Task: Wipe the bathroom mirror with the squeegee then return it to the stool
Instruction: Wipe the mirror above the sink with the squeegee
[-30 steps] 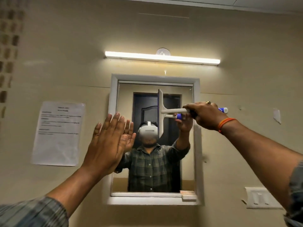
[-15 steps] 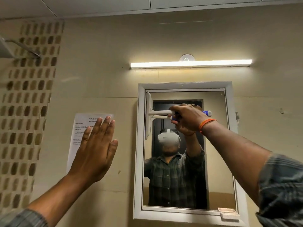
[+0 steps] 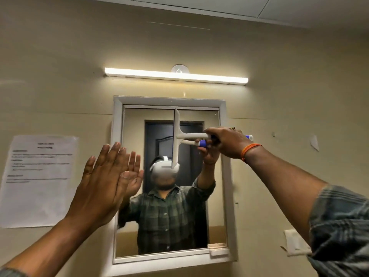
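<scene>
A white-framed mirror [image 3: 216, 216] hangs on the beige wall. The white squeegee [image 3: 177, 136] has its blade upright against the glass near the mirror's upper middle, its blue-tipped handle pointing right. My right hand [image 3: 229, 143] grips that handle; an orange band circles the wrist. With straight fingers, my left hand [image 3: 101, 182] is raised flat at the mirror's left edge, overlapping the frame. The glass reflects a person in a plaid shirt and white headset. The stool is out of view.
A tube light [image 3: 175, 75] glows above the mirror. A printed paper notice [image 3: 38, 180] is taped to the wall at the left. A white switch plate [image 3: 295, 244] sits low at the right. A small ledge [image 3: 217, 249] juts from the mirror's lower right corner.
The squeegee has slid right from the mirror's left edge to its middle, still held by my right hand. The view swung back right, and my left hand is again at the mirror's left edge.
</scene>
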